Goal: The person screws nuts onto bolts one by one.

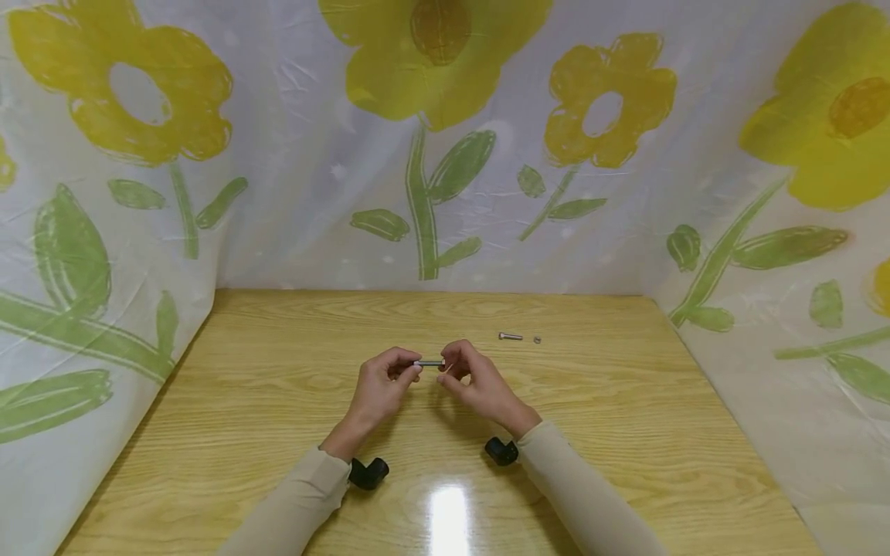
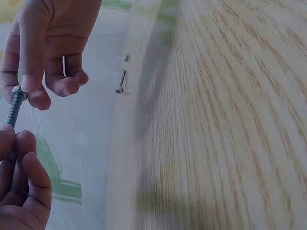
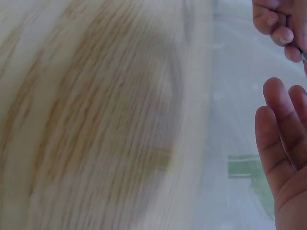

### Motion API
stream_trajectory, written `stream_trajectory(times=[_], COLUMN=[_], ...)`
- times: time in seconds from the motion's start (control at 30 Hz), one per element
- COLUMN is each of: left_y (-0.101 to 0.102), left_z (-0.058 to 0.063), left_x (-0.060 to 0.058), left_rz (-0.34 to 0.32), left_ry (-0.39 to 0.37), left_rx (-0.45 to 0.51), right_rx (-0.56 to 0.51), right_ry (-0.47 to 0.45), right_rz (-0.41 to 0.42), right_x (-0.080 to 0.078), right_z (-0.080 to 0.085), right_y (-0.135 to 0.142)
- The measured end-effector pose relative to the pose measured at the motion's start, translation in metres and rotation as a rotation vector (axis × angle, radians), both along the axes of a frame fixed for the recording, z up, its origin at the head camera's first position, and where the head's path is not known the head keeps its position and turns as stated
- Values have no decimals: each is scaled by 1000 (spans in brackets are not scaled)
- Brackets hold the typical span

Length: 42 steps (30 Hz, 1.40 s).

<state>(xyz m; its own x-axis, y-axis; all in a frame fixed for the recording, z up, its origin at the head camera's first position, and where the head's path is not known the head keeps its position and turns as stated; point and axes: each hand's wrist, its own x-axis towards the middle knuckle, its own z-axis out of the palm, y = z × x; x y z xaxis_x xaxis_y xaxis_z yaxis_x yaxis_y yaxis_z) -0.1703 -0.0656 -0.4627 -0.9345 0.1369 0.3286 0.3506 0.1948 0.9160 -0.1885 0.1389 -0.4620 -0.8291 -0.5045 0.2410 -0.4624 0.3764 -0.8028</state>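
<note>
My left hand (image 1: 384, 386) pinches a threaded metal bolt (image 1: 429, 363) between thumb and fingertips, holding it roughly level above the table. At the bolt's right end sits a hex nut (image 2: 18, 91), which the thumb and fingertips of my right hand (image 1: 480, 384) pinch. In the left wrist view, threads show between my lower left hand (image 2: 24, 187) and the upper right hand (image 2: 55, 43). Seen from the right wrist, some fingers of the right hand (image 3: 288, 153) stand extended, and the bolt is mostly out of frame.
Farther back on the wooden table (image 1: 278, 340) lie a second bolt (image 1: 511, 337) and, to its right, a loose nut (image 1: 537, 340). A flower-printed cloth (image 1: 292, 216) hangs behind and along both sides. Black wrist cameras (image 1: 368, 473) sit at both cuffs.
</note>
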Motion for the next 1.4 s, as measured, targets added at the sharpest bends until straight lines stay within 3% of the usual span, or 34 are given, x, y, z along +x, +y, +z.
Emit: stream_trajectory(times=[0.17, 0.37, 0.53, 0.67, 0.9, 1.07, 1.17, 1.27, 1.4], left_y=[0, -2, -2, -1, -3, -6, -6, -7, -8], left_z=[13, -5, -11, -12, -11, -9, -1, 0, -7], left_x=[8, -2, -4, -3, -2, -3, 1, 1, -3], left_rz=[-13, -21, -34, -42, -28, -18, -13, -6, -3], left_ry=[-1, 5, 46, 55, 61, 70, 49, 43, 77], left_rx=[4, 9, -1, 2, -13, -16, -20, -20, -18], right_rx=[1, 28, -27, -51, 40, -24, -50, -32, 7], right_ry=[34, -23, -42, -15, -27, -48, -40, -29, -33], right_rz=[3, -47, -44, -14, -54, -27, -1, 2, -31], right_x=[-1, 1, 2, 2, 2, 0, 3, 2, 0], right_z=[0, 2, 0, -2, -1, -1, 6, 6, 1], right_y=[-2, 0, 0, 0, -1, -4, -7, -8, -8])
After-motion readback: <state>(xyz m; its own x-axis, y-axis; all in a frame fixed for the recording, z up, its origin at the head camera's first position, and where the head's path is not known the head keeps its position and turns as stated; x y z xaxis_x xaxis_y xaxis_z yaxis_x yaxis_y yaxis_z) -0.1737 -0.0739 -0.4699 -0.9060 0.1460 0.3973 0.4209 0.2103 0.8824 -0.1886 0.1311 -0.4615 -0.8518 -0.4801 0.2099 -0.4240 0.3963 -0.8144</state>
